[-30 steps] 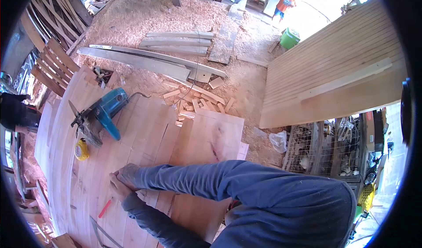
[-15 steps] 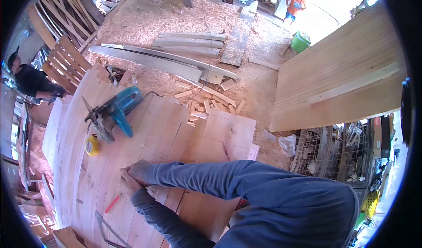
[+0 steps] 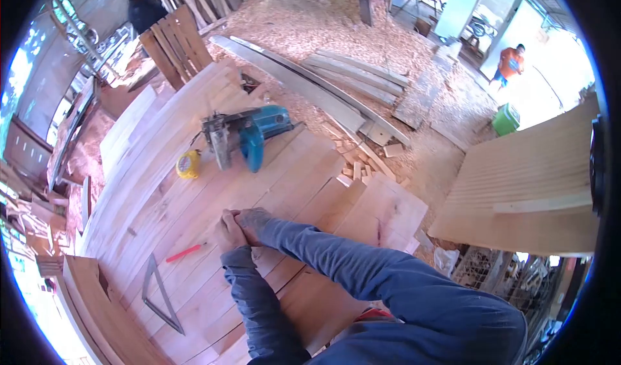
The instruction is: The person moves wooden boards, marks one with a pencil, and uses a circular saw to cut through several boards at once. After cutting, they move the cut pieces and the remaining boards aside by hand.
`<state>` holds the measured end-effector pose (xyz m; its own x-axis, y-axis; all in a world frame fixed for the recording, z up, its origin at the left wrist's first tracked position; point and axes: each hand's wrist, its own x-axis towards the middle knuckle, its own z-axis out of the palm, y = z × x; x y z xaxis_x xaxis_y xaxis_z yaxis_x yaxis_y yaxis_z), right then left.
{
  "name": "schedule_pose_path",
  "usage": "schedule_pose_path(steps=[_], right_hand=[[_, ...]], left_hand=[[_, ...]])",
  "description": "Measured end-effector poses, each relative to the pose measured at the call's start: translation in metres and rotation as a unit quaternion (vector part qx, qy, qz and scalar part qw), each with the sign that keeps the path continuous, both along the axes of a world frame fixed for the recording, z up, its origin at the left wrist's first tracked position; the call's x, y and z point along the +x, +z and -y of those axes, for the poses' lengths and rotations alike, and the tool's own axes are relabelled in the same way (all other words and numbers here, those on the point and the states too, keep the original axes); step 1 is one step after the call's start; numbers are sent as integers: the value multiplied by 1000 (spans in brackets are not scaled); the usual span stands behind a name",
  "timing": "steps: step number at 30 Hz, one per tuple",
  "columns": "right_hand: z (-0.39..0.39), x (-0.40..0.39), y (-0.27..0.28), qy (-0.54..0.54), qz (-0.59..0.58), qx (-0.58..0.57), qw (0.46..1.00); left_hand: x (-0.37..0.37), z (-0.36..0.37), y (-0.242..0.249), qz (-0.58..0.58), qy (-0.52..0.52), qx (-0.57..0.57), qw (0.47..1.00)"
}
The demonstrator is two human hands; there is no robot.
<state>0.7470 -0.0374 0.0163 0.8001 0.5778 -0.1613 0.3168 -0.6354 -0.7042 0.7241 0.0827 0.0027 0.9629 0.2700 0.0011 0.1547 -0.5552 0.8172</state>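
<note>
My left hand [image 3: 229, 231] and my right hand [image 3: 254, 225] lie close together on the joined wooden boards [image 3: 284, 197], fingers curled in and nearly touching. What they hold, if anything, is hidden. To the left of my left hand lies a red pencil-like stick [image 3: 184, 254]. Beyond it rests a metal triangle-shaped square [image 3: 152, 290]. Farther up the boards sit a teal circular saw [image 3: 259, 132], lying with its base and guard toward the left, and a yellow tape measure [image 3: 188, 164].
Small wood offcuts [image 3: 359, 164] and long planks [image 3: 291, 83] lie among shavings past the boards' far edge. A large wooden panel [image 3: 517, 184] stands at right, near a green bin [image 3: 506, 119]. A person in orange [image 3: 511, 64] and one in black [image 3: 143, 9] are farther back.
My view has turned left, so the saw, tape measure and boards appear farther right. Both hands stay together on the boards. More of the triangle square shows.
</note>
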Motion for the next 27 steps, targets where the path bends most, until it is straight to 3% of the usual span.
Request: schedule_pose_path(steps=[14, 27], right_hand=[[-2, 1, -2, 5, 22, -33, 999], [-4, 1, 7, -1, -11, -101, 995]], left_hand=[[5, -3, -16, 20, -3, -8, 1000], [0, -1, 3, -16, -8, 2, 1000]])
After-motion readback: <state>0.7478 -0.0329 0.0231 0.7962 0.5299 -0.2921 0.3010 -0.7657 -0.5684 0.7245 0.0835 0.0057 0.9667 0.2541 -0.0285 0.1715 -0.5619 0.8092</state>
